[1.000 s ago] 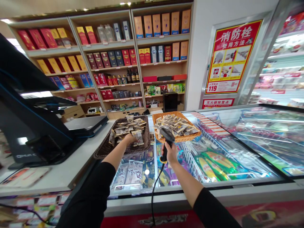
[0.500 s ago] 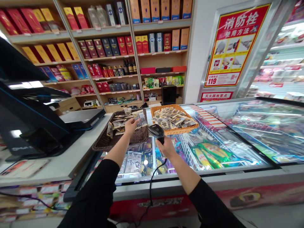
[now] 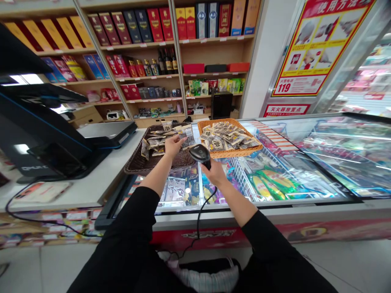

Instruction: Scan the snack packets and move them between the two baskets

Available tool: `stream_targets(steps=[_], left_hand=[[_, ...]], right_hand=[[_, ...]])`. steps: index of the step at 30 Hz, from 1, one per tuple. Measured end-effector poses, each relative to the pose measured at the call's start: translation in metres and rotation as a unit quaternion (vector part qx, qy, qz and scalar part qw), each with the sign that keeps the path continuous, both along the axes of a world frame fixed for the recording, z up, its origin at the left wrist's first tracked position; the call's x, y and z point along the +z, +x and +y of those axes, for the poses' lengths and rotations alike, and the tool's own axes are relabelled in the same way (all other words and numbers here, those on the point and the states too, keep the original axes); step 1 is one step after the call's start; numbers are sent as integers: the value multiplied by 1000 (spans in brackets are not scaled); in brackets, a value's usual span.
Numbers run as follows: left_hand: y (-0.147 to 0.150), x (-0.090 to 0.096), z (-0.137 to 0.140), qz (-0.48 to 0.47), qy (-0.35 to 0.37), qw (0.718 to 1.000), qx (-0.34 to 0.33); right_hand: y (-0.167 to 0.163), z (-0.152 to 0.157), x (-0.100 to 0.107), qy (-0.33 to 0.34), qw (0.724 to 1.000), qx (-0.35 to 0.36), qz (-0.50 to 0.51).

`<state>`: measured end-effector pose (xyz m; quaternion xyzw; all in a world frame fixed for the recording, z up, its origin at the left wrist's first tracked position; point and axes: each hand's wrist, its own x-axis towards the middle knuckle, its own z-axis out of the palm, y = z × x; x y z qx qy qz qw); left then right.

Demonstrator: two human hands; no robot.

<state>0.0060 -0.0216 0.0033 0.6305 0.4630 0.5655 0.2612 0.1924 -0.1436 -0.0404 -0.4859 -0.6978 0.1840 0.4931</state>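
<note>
My left hand [image 3: 173, 146] reaches over the dark brown woven basket [image 3: 140, 162], its fingers closed on the edge of a small clear-and-beige snack packet [image 3: 188, 136]. Several similar packets [image 3: 156, 141] lie in the back of that basket. A black handheld barcode scanner [image 3: 200, 153] is gripped in my right hand [image 3: 215, 173], its head pointing up and left, near the held packet. The scanner's cable hangs down in front of the freezer. To the right, a light orange wicker basket [image 3: 238, 153] is heaped with the same kind of packets.
Both baskets rest on the glass top of a chest freezer [image 3: 275, 205]. On the left counter [image 3: 91, 179] stand a dark checkout machine [image 3: 45, 138] and a flat weighing plate [image 3: 105, 132]. Shelves of boxed goods [image 3: 134, 24] line the back wall.
The view has tilted downward, bringing more floor and my lap into sight. My left hand stays on the packet and my right hand still grips the scanner, with little movement relative to the baskets.
</note>
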Motion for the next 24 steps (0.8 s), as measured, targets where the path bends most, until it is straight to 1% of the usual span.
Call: stream_targets(steps=[5,9,12,14,16,17,19,20,22,23,24], left_hand=[[0,-1,1,1,6,1000,-8],[0,-1,1,-6,2,1000,0],[-1,-2,0,12,11,1000,14],[-4,-2,-1,33,24,999,26],[-5,2,-1,60,37,997,39],[-4,5,0,83,46,994,46],[4,18,3,155,73,984,48],[13,26,5,201,92,974,43],[40,42,9,295,129,946,33],[56,49,11,336,142,931,30],[74,54,13,374,149,915,25]], right_hand=[[-1,1,0,7,1000,-5,-8],[-3,1,0,11,1000,1,6],[-3,-1,-2,-1,998,9,58],[-1,-1,-5,-23,990,24,136],[4,1,-8,-38,967,40,250],[8,4,-8,-34,948,39,314],[17,11,-8,-6,901,5,434],[22,15,-7,12,874,-21,486],[29,22,-4,40,823,-71,562],[31,25,-3,48,803,-91,587],[33,28,-3,51,790,-104,602]])
